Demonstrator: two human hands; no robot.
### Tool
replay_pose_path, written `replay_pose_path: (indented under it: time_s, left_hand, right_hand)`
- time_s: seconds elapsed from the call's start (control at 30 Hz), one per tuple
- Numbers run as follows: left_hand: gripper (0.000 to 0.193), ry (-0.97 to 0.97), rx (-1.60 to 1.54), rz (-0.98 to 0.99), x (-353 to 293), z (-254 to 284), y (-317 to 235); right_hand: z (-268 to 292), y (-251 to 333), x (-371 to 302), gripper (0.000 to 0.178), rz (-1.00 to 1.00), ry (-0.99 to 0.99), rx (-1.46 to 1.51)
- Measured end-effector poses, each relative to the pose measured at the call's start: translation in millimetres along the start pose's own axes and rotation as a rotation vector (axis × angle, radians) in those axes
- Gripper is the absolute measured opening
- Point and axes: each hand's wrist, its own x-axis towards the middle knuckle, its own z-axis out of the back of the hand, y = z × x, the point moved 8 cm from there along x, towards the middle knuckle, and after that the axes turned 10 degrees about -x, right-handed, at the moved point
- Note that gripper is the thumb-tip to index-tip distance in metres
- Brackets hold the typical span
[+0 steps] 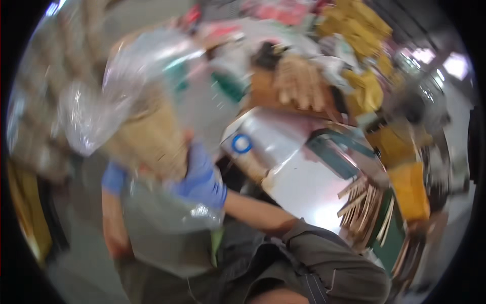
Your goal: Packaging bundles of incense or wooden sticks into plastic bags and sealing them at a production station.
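Plastic bag (86,119) partly covers tan bundle (151,137), right fingers (197,161) gripping it, left hand (114,177) unclear

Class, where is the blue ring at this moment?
In the head view, the blue ring is near the picture's centre, on the left end of the silvery surface, up and right of the right hand.

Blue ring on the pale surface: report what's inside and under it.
Inside the blue ring, only pale surface shows; what lies under its band is covered.
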Motion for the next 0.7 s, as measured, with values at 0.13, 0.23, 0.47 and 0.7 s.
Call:
replay_pose_path:
  time_s: [0.13, 0.23, 0.47, 0.7]
  left_hand:
    - [0.053, 0.066, 0.072, -0.151, 84.6, -89.1, -136.7]
    - [0.063, 0.287, 0.145, -0.351, 87.6, -160.4, -222.8]
    - [0.071, -0.020, 0.446, -0.261, 15.4, -182.2, -225.5]
    - [0.019, -0.282, 1.508, -0.209, 64.3, -160.0, -207.0]
  right_hand:
    - [-75.0, -56.3, 4.0, 0.074, -0.090, 0.371, -0.007]
    - [-88.7, -157.8, -17.4, 0.073, -0.171, 0.198, 0.263]
    - [-91.1, -152.9, -30.7, 0.059, -0.398, 0.754, -0.845]
    - [-157.5, -164.3, -18.6, 0.034, -0.215, 0.840, -0.797]
